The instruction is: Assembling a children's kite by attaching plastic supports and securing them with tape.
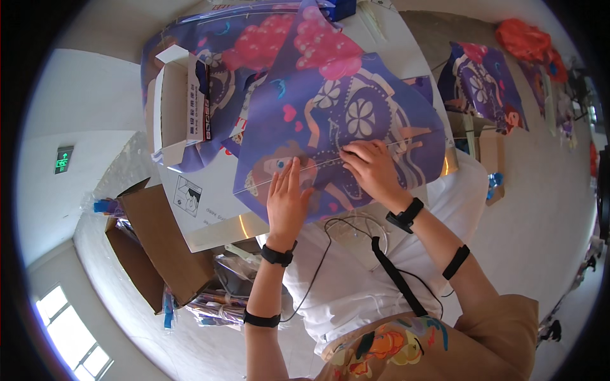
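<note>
A glossy purple sheet printed with pink bubbles, hearts, white petal shapes and a cartoon figure lies before me. A thin pale line crosses its near part from left to right; whether it is a fold, a seam or a strip is unclear. My left hand rests flat on the sheet just below this line, fingers stretched out. Farther right, my right hand has bent fingers drawn together at the line. Its thumb is hidden, and what it grips, if anything, cannot be made out.
An open white carton stands on more printed sheets at left. The white work board has a shiny near edge. Below left is a brown cardboard box beside bundled packs. Another printed sheet and a red bag are at right.
</note>
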Demonstrator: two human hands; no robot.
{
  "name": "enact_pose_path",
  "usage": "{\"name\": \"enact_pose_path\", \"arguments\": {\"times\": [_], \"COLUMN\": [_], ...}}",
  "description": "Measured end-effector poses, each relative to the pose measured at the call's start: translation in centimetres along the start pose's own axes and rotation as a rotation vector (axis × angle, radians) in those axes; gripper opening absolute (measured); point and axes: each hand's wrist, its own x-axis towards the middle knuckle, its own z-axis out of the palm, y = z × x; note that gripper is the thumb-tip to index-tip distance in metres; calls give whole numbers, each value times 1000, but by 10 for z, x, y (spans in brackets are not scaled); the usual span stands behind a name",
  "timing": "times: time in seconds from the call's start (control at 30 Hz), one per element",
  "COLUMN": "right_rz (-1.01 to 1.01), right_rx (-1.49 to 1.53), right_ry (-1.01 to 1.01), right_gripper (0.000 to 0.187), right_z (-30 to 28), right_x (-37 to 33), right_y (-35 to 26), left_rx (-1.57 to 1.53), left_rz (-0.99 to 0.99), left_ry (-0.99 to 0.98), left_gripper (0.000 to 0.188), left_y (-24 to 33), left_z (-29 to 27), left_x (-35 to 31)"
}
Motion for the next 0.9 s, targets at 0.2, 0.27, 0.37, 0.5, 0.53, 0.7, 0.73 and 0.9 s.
{"name": "enact_pose_path", "arguments": {"times": [0.2,0.27,0.37,0.5,0.53,0.7,0.73,0.9], "right_rz": [121,146,194,263,292,351,352,303], "right_rx": [-76,-104,-142,-246,-239,-208,-201,-259], "right_ry": [54,27,6,-12,-32,-75,-82,-99], "right_gripper": [23,24,26,33,33,34,35,39], "right_z": [-38,-58,-83,-101,-103,-103,-102,-106], "right_x": [-19,-22,-32,-41,-43,-41,-40,-45], "right_y": [48,62,86,103,103,99,98,98], "left_rx": [19,52,73,107,94,68,75,61], "left_rz": [-50,-83,-152,-258,-278,-310,-302,-326], "left_ry": [11,-16,-39,-19,-27,-41,-47,-52], "left_gripper": [79,79,82,83,83,85,86,89], "left_y": [-22,-31,-46,-56,-58,-55,-56,-51], "left_z": [-11,-19,-28,-42,-43,-47,-47,-41], "left_x": [-10,-14,-21,-28,-30,-31,-33,-32]}}
